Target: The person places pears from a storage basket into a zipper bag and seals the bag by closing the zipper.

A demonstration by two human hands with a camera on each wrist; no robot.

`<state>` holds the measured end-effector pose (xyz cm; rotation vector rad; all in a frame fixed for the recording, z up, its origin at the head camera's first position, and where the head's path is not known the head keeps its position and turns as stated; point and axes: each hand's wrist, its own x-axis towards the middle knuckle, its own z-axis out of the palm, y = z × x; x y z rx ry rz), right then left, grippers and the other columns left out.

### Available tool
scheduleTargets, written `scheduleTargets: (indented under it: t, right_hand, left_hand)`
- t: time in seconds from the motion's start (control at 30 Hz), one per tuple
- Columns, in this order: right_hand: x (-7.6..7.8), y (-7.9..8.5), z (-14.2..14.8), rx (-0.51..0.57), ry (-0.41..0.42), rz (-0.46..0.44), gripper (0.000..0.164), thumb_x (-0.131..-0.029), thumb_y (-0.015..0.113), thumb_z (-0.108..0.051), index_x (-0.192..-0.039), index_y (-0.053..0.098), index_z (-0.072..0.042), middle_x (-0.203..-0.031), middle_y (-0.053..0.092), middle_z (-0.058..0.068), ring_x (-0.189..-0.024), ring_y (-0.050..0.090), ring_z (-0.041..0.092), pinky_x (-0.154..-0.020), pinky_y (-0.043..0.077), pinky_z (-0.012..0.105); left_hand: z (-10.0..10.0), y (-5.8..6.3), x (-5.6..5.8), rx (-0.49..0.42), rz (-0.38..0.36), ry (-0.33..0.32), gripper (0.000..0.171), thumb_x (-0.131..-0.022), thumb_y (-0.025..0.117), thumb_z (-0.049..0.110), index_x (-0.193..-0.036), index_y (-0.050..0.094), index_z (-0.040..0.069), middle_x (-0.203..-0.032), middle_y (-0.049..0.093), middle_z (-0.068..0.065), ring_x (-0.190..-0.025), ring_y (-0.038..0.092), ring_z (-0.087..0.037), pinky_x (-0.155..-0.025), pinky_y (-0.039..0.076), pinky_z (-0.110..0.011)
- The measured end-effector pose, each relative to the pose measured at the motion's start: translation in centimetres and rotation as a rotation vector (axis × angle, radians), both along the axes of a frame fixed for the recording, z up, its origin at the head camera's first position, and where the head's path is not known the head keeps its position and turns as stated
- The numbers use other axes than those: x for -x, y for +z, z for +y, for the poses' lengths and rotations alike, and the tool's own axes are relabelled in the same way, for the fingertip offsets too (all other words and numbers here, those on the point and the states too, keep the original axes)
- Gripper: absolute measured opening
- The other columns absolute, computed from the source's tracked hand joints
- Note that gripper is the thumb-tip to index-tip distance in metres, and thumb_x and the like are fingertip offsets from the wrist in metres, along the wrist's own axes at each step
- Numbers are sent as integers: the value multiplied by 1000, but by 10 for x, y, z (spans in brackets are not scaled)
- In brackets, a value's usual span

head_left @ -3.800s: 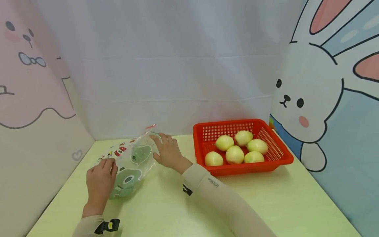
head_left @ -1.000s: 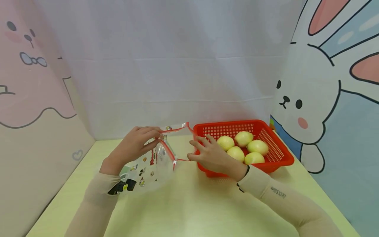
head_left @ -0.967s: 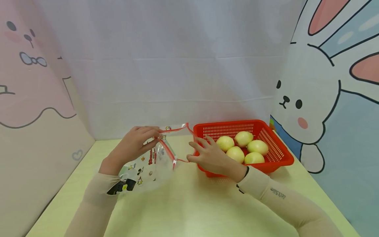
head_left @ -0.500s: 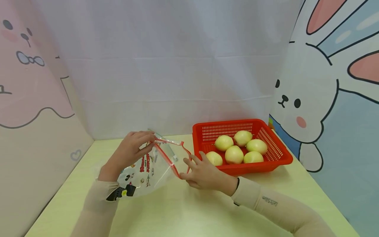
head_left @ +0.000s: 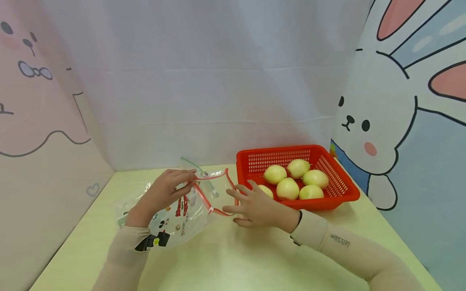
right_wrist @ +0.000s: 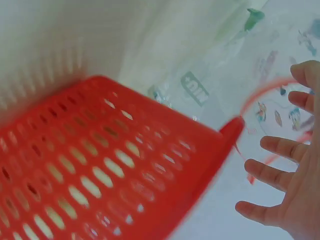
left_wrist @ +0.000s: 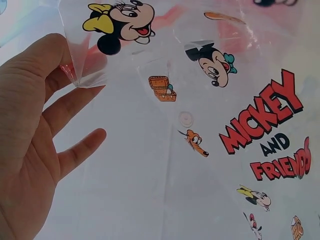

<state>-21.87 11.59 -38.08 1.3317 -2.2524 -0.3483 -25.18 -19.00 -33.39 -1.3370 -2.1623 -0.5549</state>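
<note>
A clear zip bag [head_left: 178, 222] with a red-edged mouth and cartoon prints is held above the table. My left hand [head_left: 165, 194] pinches the left edge of its mouth; in the left wrist view the bag's film [left_wrist: 200, 115] hangs beside that hand [left_wrist: 35, 135]. The mouth gapes toward the right. My right hand [head_left: 256, 206] spreads its fingers at the right side of the mouth, as the right wrist view shows with the hand's [right_wrist: 295, 185] fingers apart. Behind the red-edged bag lies clear plastic with a green zip strip [head_left: 192, 163].
A red slotted basket [head_left: 320, 205] stands right of the bag, close beside my right hand. Several pale yellow-green round fruits [head_left: 287, 189] lie in it. White cloth [head_left: 211, 101] hangs behind the pale yellow table [head_left: 225, 262], with cartoon-printed panels on both sides.
Earlier both hands were at the green-printed bag on the left; the red-edged bag has since been raised and its mouth spread. Lately my right hand has shifted slightly right and up.
</note>
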Motion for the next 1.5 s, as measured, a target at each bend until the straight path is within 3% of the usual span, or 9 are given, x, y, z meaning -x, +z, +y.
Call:
scheduleTargets:
  t: [0.2,0.33,0.57,0.73,0.87,1.17,1.33,1.5]
  right_hand:
    - [8,30,20,36,-24,6,40,-91,63,-40,-130,62,-30,-136,54,12,-113,54,32,-91,44,58]
    - [19,38,37,15,-85,-26,41,-91,64,-38,-131,58,-27,-133,54,14,-112,56,35,-89,47,60]
    - [42,32,64,-137,-230,-161,50,-91,67,-42,-135,52,-25,-135,54,15,-112,57,37,-87,48,59]
    - [54,27,70,-212,-288,-256,59,-87,70,-47,-139,52,-25,-134,54,14,-113,56,38,-90,45,64]
    - [60,21,70,-281,-301,-291,61,-84,75,-47,-138,54,-27,-133,56,14,-115,55,39,-94,43,65]
    - [71,15,57,-407,-322,-328,60,-80,80,-32,-135,54,-31,-127,64,3,-112,58,32,-92,47,56]
    - [70,15,53,-407,-329,-406,57,-84,78,-20,-136,56,-28,-131,63,7,-120,58,32,-97,44,61]
    - [70,10,54,-435,-340,-418,57,-84,76,-17,-136,57,-28,-131,63,9,-121,58,31,-99,40,63]
  left_hand:
    - [2,0,-2,15,14,-6,25,-78,78,-6,-96,67,8,-102,74,-6,-108,67,-32,-85,50,-52]
    - [1,-2,-2,2,29,-9,24,-78,78,-6,-94,67,9,-100,74,-5,-110,66,-30,-86,49,-52]
    - [0,-6,0,-11,44,-7,25,-78,78,-6,-93,67,10,-101,73,-5,-109,66,-30,-85,50,-51]
    - [1,-9,2,-9,37,-2,24,-78,77,-5,-93,67,10,-102,74,-5,-110,66,-30,-86,50,-51]
    - [2,-10,1,-4,24,-8,21,-80,75,-4,-94,67,9,-106,73,-9,-110,66,-31,-86,50,-52]
    - [2,-13,3,6,29,-22,2,-94,64,7,-93,66,8,-103,74,-9,-112,65,-31,-89,49,-53]
    - [1,-13,1,-4,24,-17,10,-88,71,2,-95,67,7,-105,73,-10,-111,65,-32,-89,49,-53]
    - [0,-14,0,5,19,-20,5,-91,69,6,-96,67,7,-108,73,-11,-111,65,-32,-89,49,-53]
